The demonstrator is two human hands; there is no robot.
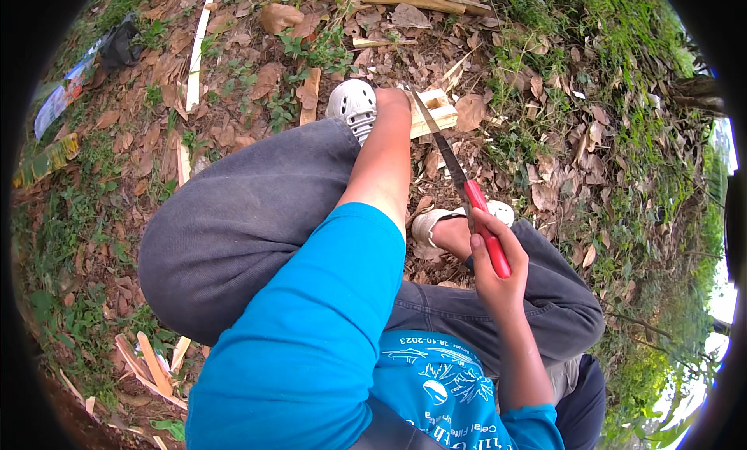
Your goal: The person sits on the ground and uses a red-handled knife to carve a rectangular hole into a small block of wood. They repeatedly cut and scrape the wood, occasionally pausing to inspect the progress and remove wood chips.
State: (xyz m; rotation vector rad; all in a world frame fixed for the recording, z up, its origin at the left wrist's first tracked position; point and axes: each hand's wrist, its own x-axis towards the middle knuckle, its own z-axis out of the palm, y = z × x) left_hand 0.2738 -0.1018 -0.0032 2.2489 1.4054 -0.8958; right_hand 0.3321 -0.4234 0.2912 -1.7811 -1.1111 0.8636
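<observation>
My right hand (499,275) grips the red handle of a long knife (450,158). Its dark narrow blade points up and left and crosses over a short block of pale wood (442,120) on the ground. My left arm reaches down to the block's left side, beside my white clog. Only the back of my left hand (393,100) shows there, and its fingers are hidden, so I cannot see whether it holds the block.
Dry leaves and grass cover the ground. Wood pieces (416,1) lie at the far side, a long pale strip (198,53) at the left, and several split sticks (156,364) at the lower left. A dark plastic bag (120,43) sits at the far left. My second clog (429,226) is nearer.
</observation>
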